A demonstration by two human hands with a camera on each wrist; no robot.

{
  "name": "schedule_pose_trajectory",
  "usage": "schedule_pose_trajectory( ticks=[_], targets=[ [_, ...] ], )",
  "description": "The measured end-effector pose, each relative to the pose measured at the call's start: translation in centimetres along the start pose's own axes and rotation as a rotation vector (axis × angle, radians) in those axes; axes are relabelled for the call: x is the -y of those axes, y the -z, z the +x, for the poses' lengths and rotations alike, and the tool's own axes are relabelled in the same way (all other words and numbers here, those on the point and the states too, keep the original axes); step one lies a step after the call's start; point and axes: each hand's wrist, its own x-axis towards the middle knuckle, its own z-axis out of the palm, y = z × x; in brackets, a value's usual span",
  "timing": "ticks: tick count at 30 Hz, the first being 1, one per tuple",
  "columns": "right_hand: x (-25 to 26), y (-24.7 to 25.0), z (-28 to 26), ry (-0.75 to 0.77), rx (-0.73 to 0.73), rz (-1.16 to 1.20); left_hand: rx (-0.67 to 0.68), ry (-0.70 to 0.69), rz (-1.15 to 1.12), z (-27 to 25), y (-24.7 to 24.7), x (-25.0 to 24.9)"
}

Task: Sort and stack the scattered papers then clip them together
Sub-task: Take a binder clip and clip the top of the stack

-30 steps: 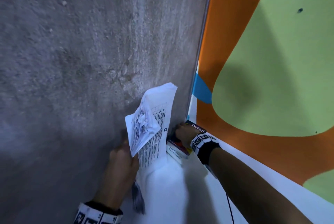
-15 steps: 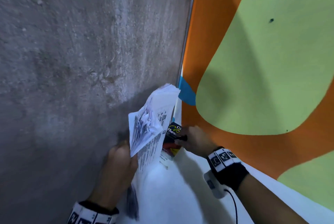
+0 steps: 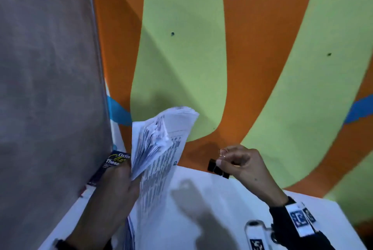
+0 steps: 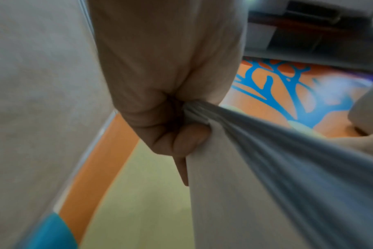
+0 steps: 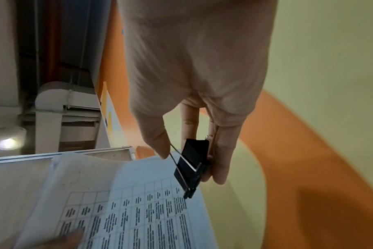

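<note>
— Moved since before? Right hand has left the book, now pinching a black binder clip above the tabletop.
— And the papers?
— Upright, clutched in the left hand.

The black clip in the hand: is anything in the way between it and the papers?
Nothing visible is. The right hand pinches the black clip in the air, apart from the papers that the left hand grips. Between them the head view shows only a bare stretch of the white table and the wall behind.
</note>
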Motion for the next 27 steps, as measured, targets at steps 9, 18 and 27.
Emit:
schedule_pose_trajectory(
  ticks=[9, 18, 27],
  targets=[
    [-3.0, 8.9, -6.7, -0.02, 0.144, 0.123, 0.322, 0.02, -0.747, 1.7, -9.6, -5.4],
    [-3.9, 12.9, -7.5, 0.028, -0.004, 0.228, 0.586, -0.07, -0.762, 2.6, -12.7, -8.3],
    [-7.0, 10.5, -8.5, 0.262, -0.255, 0.111, 0.423, -0.032, -0.714, 2.3, -15.1, -8.9]
  ],
)
